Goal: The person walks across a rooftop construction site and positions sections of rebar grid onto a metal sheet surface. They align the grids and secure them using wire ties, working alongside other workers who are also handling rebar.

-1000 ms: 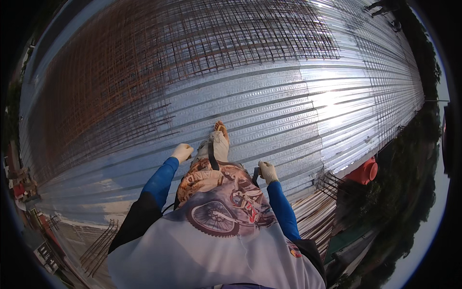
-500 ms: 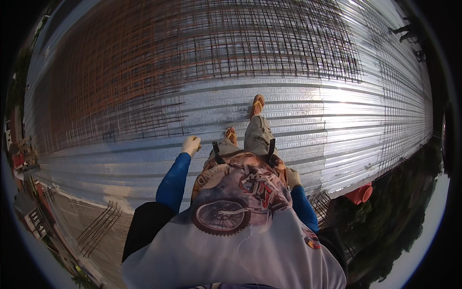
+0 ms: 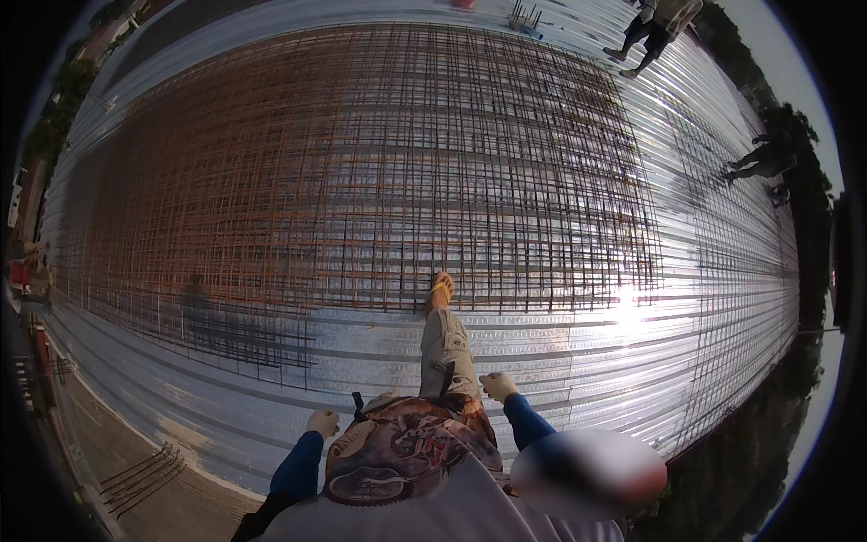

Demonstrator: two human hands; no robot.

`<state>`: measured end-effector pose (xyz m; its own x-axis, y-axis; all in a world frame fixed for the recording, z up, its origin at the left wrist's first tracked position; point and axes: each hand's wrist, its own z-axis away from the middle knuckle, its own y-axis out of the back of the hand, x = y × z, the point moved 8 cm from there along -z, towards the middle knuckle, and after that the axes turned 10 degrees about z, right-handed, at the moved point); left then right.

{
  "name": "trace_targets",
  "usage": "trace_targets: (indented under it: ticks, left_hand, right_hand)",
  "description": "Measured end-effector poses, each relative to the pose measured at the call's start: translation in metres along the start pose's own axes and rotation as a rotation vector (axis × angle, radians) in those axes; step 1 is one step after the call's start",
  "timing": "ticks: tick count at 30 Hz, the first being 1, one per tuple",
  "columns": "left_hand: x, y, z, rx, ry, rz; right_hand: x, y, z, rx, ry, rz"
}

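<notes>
- Shirt [image 3: 406, 515], one, pale grey with a printed motorbike: nearest to us, hanging over the waist.
- Left hand [image 3: 322, 421], pale, apparently gloved: held low beside the hip, fingers curled; we saw nothing in it and could not tell how tightly it was clenched.
- Right hand [image 3: 498, 387], likewise pale: farther forward, fingers bent inward, nothing visible in the grasp, tightness again uncertain. We judged both arms held out for balance on ridged footing.
- Foot [image 3: 440, 289], one, in a yellow-strapped sandal: at the mesh's near edge; on bars or between them, we could not tell.
- Metal sheeting [image 3: 524, 348], silvery, ribbed, sun-glared at right: it lay under the foot and the mesh.
- Steel mesh [image 3: 397, 217], one large grid: ahead of both hands, touched by neither. It lay flat, rusty brown at left, darker at right, crowded with crossing bars; we supposed the crossing kept the rows in place and the broad ribs bore them.
- Second mesh [image 3: 722, 208], sparser: off to the right.
- Two people [image 3: 659, 27], [image 3: 763, 161]: standing far right, well apart from us.
</notes>
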<state>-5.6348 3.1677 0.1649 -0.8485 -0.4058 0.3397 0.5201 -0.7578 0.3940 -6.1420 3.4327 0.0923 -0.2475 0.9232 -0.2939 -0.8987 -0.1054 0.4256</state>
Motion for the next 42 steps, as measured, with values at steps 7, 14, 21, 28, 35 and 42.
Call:
trace_targets:
  ticks: [7, 14, 21, 28, 35, 42]
  left_hand:
    - [0.266, 0.048, -0.053, 0.001, -0.225, 0.100]
    - [0.511, 0.076, -0.011, 0.051, -0.398, 0.144]
    - [0.516, 0.074, -0.049, 0.017, -0.296, 0.074]
    - [0.429, 0.076, -0.081, -0.041, -0.155, 0.009]
    - [0.409, 0.081, -0.115, -0.013, -0.170, 0.033]
    - [0.483, 0.088, -0.104, -0.059, -0.288, 0.218]
  right_hand:
    - [-0.102, 0.243, -0.126, 0.202, 0.116, -0.317]
    - [-0.189, 0.425, -0.114, 0.473, 0.236, -0.554]
    - [-0.173, 0.367, -0.103, 0.343, 0.069, -0.394]
    - [-0.073, 0.206, -0.065, 0.036, -0.210, -0.355]
    - [-0.094, 0.236, -0.053, 0.048, -0.212, -0.298]
    - [-0.232, 0.390, -0.062, 0.333, 0.010, -0.286]
